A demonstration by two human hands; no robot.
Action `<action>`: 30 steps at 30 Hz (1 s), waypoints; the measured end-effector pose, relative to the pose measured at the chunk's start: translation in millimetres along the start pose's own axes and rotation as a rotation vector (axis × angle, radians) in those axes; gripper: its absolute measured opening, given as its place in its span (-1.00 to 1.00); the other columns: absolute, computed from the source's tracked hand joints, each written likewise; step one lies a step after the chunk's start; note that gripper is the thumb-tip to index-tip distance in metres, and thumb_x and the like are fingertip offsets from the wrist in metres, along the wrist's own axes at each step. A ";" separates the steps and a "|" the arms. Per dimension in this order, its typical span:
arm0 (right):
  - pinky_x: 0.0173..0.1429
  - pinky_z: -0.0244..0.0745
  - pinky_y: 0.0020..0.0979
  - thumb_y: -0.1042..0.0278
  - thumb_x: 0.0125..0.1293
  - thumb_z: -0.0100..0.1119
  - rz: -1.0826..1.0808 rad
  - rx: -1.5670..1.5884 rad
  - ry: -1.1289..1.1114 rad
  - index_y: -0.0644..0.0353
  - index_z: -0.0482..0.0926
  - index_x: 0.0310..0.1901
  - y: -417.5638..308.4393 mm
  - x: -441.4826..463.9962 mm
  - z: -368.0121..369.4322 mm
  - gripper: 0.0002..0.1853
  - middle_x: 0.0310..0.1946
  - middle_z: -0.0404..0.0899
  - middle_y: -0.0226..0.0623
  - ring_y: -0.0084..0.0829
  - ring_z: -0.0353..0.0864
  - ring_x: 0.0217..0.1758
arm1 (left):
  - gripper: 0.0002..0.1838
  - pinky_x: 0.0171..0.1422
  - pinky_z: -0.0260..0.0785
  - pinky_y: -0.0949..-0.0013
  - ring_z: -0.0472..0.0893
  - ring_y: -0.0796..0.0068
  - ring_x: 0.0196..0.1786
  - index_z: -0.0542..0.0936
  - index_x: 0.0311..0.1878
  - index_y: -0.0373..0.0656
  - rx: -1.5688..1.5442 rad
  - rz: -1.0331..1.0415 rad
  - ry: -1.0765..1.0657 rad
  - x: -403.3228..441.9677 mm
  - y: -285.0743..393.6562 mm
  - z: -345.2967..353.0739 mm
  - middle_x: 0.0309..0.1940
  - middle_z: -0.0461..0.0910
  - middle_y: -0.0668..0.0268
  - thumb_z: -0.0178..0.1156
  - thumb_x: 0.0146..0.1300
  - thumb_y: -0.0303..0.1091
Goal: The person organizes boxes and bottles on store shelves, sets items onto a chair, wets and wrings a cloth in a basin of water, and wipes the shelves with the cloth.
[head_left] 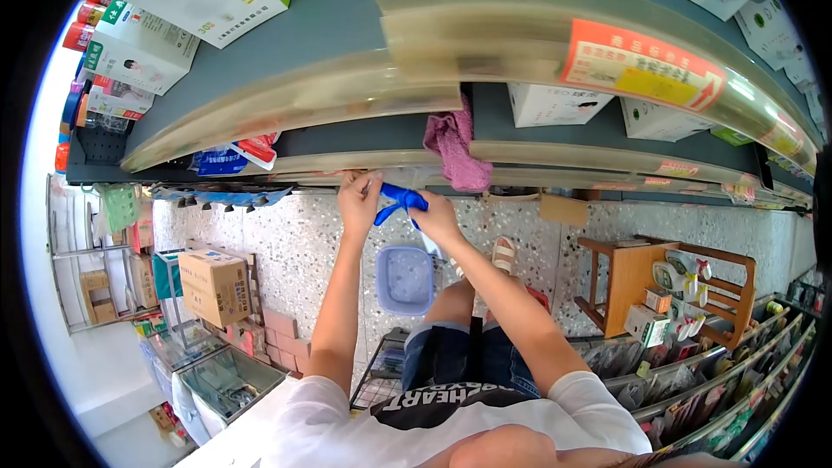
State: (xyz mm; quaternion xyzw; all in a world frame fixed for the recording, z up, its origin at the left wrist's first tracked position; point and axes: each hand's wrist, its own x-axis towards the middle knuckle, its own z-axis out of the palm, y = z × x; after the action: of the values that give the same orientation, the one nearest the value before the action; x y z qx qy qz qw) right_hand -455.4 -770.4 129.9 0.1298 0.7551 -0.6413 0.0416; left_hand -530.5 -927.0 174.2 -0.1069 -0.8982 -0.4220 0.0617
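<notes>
Between my two hands is a blue item (400,198) with narrow ends hanging down; its exact kind I cannot make out. My left hand (358,201) pinches its left end, fingers pointing up near the shelf edge. Closed around its right side is my right hand (438,218). Just above the right hand, a pink cloth (459,152) hangs over the shelf edge. Below both hands, a light purple basin (406,281) stands on the speckled floor, apparently with water in it.
Shelves with clear price strips (286,104) span the front, holding white boxes (563,104). A wooden chair (628,282) with small goods stands right. To the left are a cardboard box (214,286) and a glass case (230,381). Racks of packets (719,390) line the lower right.
</notes>
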 end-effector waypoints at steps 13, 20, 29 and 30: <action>-0.13 0.63 -0.35 0.36 0.45 0.12 0.581 1.188 -0.225 0.30 0.54 0.05 -28.4 111.1 95.4 -0.75 -0.12 0.67 -0.22 -0.37 0.69 -0.15 | -0.77 -0.41 0.27 0.33 0.39 0.37 -0.54 0.72 0.00 -0.19 0.118 0.148 -0.018 0.2 -3.6 -27.3 -0.58 0.40 0.20 0.29 0.28 -0.48; -0.08 0.59 -0.36 0.35 0.44 0.13 0.471 1.361 -0.253 0.28 0.55 0.07 -40.7 133.1 127.5 -0.74 -0.11 0.66 -0.24 -0.38 0.67 -0.10 | -0.83 -0.32 0.40 0.27 0.54 0.19 -0.46 0.72 -0.09 -0.23 0.124 0.146 -0.020 15.0 -9.4 -31.0 -0.48 0.56 0.08 0.29 0.28 -0.46; 0.05 0.49 -0.38 0.27 0.42 0.17 0.198 0.703 -0.056 0.20 0.56 0.06 -4.0 86.3 124.2 -0.73 -0.06 0.63 -0.32 -0.43 0.59 0.00 | -0.86 -0.20 0.43 0.32 0.61 0.25 -0.33 0.69 -0.14 -0.30 -0.071 -0.119 0.111 18.6 -47.3 -30.2 -0.35 0.64 0.06 0.24 0.31 -0.47; 0.07 0.46 -0.38 0.24 0.41 0.18 0.183 0.636 -0.037 0.17 0.56 0.04 -4.5 83.1 121.7 -0.73 -0.06 0.63 -0.34 -0.44 0.57 0.02 | -0.86 -0.20 0.42 0.32 0.61 0.26 -0.34 0.69 -0.13 -0.30 -0.060 -0.108 0.106 18.5 -46.6 -30.4 -0.35 0.63 0.06 0.24 0.31 -0.46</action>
State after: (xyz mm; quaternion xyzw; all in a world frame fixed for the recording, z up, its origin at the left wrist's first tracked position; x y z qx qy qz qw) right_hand -549.2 -878.4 94.0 0.1919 0.5015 -0.8407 0.0700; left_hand -559.1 -976.8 162.5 -0.0376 -0.8851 -0.4563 0.0828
